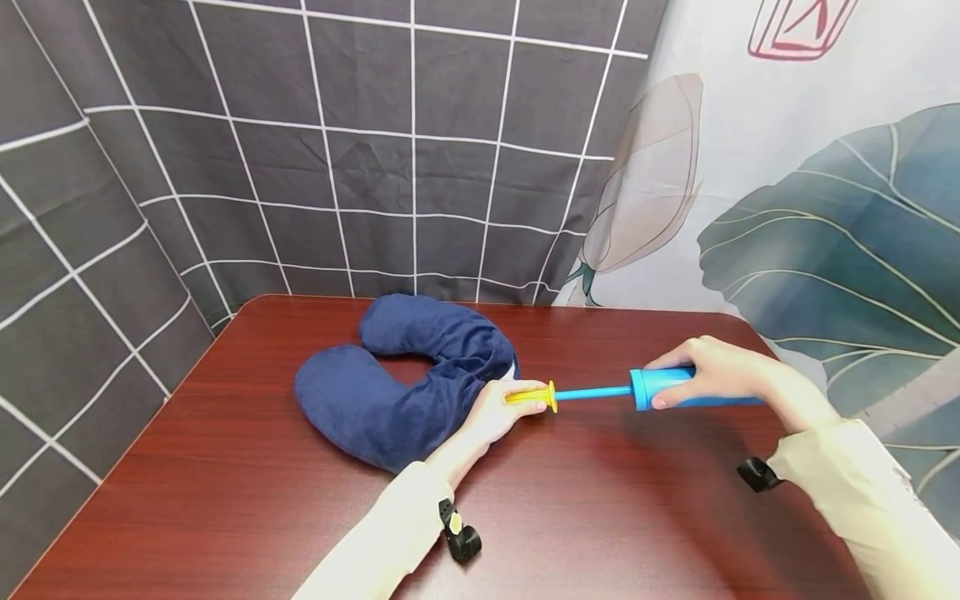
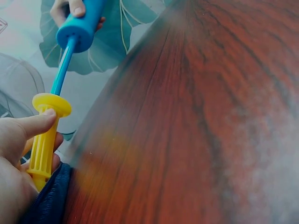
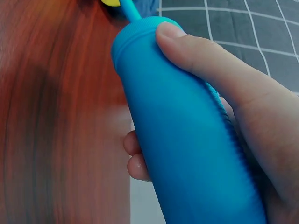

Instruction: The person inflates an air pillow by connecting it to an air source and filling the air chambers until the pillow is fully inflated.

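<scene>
My left hand grips the yellow ridged handle of a hand pump, its thumb lying just below the round flange. Out of that handle runs a thin blue rod, which enters the pump's blue barrel. The right hand holds this barrel, with the thumb near its collared end and fingers wrapped round the far side. The pump lies roughly level above the table, its rod partly drawn out. Behind and beside the left hand sits a navy U-shaped neck pillow, partly covered by that hand.
The red-brown wooden table carries the pillow. A dark grid-patterned curtain hangs along its back and left sides. At the right is a pale cloth with large leaf prints. Small black cameras are strapped at both cream sleeves.
</scene>
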A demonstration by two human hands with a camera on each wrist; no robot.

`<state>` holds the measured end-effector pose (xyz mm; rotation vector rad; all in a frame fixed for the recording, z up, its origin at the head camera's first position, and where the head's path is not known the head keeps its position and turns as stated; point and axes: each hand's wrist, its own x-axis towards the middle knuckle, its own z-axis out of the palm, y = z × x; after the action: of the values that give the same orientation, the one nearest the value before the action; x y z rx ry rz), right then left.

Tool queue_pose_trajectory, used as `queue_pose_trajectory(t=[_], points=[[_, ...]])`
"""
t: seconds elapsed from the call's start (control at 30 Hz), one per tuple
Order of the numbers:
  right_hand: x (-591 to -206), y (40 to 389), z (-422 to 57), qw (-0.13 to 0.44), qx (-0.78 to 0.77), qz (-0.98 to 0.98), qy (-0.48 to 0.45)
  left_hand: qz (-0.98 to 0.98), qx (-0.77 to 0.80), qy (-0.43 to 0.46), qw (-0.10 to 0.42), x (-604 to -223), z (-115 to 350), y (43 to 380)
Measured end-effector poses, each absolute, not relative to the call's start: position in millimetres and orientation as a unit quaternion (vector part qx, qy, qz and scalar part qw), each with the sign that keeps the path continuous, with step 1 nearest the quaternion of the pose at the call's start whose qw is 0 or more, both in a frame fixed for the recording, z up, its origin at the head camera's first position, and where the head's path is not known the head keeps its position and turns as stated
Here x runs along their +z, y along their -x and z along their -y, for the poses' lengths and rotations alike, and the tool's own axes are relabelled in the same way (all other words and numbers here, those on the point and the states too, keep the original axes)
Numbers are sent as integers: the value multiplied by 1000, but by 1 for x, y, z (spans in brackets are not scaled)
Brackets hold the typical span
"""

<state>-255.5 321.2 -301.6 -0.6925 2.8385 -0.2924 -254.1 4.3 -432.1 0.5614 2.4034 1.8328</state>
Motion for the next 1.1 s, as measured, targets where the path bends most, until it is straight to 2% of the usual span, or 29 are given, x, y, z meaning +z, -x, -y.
queue_pose_trajectory(t=[0.43,0.73,1.1], points=[[-290,242,-351,99,-110,-969,198,-781,592,-198,30,-431,-7,253],[-305,257,-325,126,-120,-959,225,-796,572,-196,11,-434,-5,255],[-321,274,-289,164,-145,-944,246,-798,572,-189,18,-432,-5,255]])
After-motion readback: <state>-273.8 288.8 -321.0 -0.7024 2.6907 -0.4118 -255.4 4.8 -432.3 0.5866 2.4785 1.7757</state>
